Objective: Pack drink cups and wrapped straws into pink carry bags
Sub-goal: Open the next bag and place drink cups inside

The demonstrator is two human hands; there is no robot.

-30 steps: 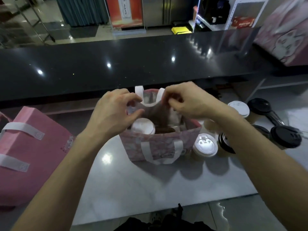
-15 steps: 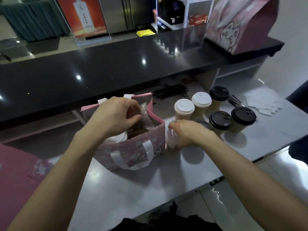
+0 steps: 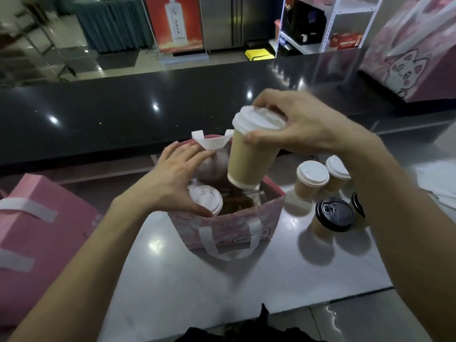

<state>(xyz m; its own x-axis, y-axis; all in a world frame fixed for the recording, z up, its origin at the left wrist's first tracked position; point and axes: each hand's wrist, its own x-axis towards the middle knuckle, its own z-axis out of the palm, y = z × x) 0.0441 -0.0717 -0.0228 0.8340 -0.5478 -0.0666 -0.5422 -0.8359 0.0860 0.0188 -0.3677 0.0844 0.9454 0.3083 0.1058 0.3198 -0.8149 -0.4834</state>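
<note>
In the head view, my right hand holds a white-lidded paper cup from above, the fingers curled around the rim of its lid and the thumb pressed on the tan wall just under it. The cup is tilted, and its bottom hangs over the open mouth of the small pink carry bag, which stands on the grey worktop. My left hand rests on the left edge of the bag with the fingers nearly straight and spread; the fingertips touch the far white handle and the thumb lies beside the lid of a second white-lidded cup that sits inside the bag on the left. To the right of the bag two more white-lidded cups stand close together, and nearer to me stands a black-lidded cup. A bigger pink bag lies at the left edge.
</note>
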